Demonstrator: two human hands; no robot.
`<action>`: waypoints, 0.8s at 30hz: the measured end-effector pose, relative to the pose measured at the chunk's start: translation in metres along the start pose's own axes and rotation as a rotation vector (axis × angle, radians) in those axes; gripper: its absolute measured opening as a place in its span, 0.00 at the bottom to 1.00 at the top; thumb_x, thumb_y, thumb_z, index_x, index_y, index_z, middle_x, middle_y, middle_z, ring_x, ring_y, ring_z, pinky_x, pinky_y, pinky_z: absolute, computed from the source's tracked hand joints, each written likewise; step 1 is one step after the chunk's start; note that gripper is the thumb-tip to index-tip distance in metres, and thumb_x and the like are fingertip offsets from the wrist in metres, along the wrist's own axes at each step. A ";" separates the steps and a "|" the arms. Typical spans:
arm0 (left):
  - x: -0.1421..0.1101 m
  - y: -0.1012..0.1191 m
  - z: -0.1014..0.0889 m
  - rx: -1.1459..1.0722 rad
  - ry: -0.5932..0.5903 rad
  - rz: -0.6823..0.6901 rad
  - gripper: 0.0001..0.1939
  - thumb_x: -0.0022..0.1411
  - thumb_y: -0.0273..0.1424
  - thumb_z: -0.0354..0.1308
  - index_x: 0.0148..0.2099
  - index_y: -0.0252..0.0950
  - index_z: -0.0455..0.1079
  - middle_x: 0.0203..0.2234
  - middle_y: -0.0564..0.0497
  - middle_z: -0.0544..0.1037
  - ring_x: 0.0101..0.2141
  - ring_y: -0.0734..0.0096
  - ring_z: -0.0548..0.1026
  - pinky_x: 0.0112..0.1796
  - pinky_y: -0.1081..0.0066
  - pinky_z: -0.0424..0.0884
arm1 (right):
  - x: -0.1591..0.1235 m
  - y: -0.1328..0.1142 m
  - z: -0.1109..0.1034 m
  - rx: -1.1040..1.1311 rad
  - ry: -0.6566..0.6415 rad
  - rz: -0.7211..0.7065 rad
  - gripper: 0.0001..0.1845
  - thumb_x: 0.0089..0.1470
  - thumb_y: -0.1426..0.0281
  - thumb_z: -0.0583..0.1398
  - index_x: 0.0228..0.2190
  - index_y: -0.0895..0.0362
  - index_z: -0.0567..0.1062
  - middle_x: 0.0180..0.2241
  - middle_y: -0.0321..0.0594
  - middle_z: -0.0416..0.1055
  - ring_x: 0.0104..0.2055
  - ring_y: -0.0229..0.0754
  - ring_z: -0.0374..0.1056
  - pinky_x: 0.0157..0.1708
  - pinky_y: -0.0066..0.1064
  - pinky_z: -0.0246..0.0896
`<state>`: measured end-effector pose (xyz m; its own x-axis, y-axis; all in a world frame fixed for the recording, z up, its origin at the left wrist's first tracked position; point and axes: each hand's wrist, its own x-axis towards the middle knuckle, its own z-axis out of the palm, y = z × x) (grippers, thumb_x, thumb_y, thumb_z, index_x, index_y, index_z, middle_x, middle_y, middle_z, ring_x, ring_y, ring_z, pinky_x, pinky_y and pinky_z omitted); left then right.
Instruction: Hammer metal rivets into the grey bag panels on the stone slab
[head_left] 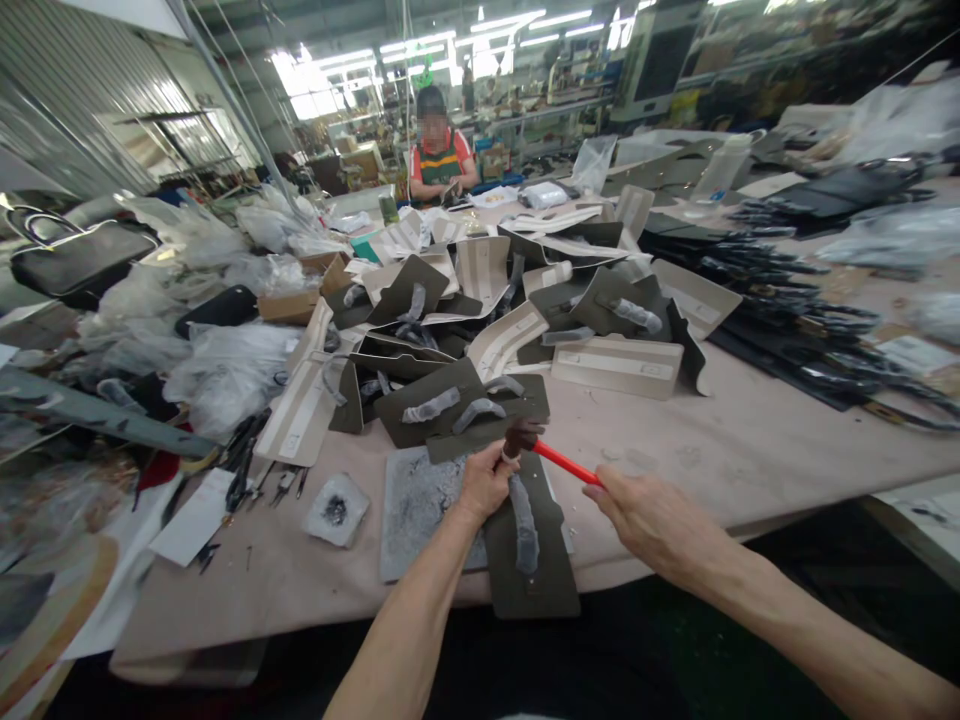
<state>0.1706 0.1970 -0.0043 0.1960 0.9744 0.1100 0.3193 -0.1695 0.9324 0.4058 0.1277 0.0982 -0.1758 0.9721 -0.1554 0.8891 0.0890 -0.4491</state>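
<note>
My right hand (645,515) is closed round the red handle of a hammer (566,462). The hammer's dark head is right at the fingertips of my left hand (484,482). Those fingers are pinched together over the upper end of a dark olive panel (529,590), and the hammer head partly hides what they grip. A plastic-wrapped handle (524,525) runs along the panel. Part of the panel lies over a worn grey slab (420,490), and its lower end extends past the table's front edge.
Behind my hands, several dark and beige panels (615,365) with wrapped handles are piled up. A whitish block (336,510) and small tools (283,485) lie to the left. Black strapped pieces (795,320) are stacked at right. Across the table sits a person (441,160).
</note>
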 end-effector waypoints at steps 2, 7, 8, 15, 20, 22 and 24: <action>0.000 0.000 0.000 -0.006 0.001 0.009 0.07 0.61 0.27 0.58 0.40 0.39 0.76 0.34 0.53 0.81 0.36 0.68 0.77 0.40 0.70 0.69 | 0.007 0.018 0.009 0.091 0.011 0.060 0.20 0.67 0.55 0.46 0.31 0.53 0.66 0.24 0.40 0.70 0.27 0.43 0.64 0.28 0.35 0.47; -0.001 0.006 -0.002 0.034 -0.005 0.003 0.08 0.59 0.27 0.59 0.42 0.39 0.75 0.37 0.52 0.82 0.39 0.66 0.78 0.44 0.68 0.70 | 0.019 0.058 0.042 0.000 -0.068 0.303 0.22 0.68 0.59 0.42 0.34 0.56 0.69 0.30 0.46 0.73 0.32 0.48 0.70 0.33 0.37 0.58; -0.002 0.008 -0.003 0.043 -0.006 0.009 0.08 0.59 0.27 0.60 0.43 0.39 0.74 0.37 0.52 0.81 0.39 0.66 0.78 0.44 0.68 0.70 | 0.019 0.059 0.048 -0.120 -0.028 0.318 0.22 0.68 0.59 0.43 0.37 0.58 0.70 0.34 0.49 0.74 0.35 0.51 0.71 0.34 0.39 0.60; -0.007 0.006 -0.001 0.034 0.006 0.005 0.12 0.60 0.31 0.62 0.47 0.40 0.74 0.39 0.50 0.82 0.41 0.64 0.78 0.47 0.65 0.72 | 0.000 -0.039 0.078 0.021 0.122 0.025 0.25 0.68 0.57 0.51 0.59 0.59 0.65 0.49 0.52 0.75 0.47 0.50 0.75 0.45 0.38 0.69; 0.012 0.007 0.005 -0.397 0.270 -0.211 0.11 0.53 0.37 0.66 0.36 0.36 0.74 0.30 0.50 0.81 0.34 0.65 0.79 0.41 0.65 0.74 | -0.007 -0.098 0.111 -0.199 -0.199 0.055 0.19 0.68 0.74 0.43 0.48 0.62 0.71 0.38 0.54 0.79 0.40 0.54 0.79 0.35 0.36 0.67; 0.022 0.013 -0.002 -0.687 0.507 -0.301 0.18 0.53 0.45 0.66 0.36 0.36 0.70 0.27 0.51 0.79 0.31 0.65 0.79 0.40 0.64 0.75 | -0.006 -0.094 0.115 -0.164 -0.208 0.045 0.20 0.67 0.74 0.43 0.48 0.62 0.71 0.37 0.54 0.79 0.41 0.55 0.79 0.35 0.36 0.65; 0.023 0.017 -0.013 -0.709 0.572 -0.275 0.19 0.54 0.46 0.65 0.36 0.35 0.69 0.27 0.51 0.79 0.31 0.65 0.79 0.39 0.65 0.75 | -0.005 -0.078 0.107 -0.016 -0.203 0.051 0.19 0.68 0.72 0.43 0.48 0.61 0.71 0.36 0.52 0.79 0.40 0.53 0.78 0.35 0.37 0.64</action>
<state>0.1685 0.2184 0.0187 -0.3459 0.9232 -0.1676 -0.3868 0.0225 0.9219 0.2923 0.0925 0.0400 -0.2106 0.9119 -0.3523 0.9052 0.0459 -0.4224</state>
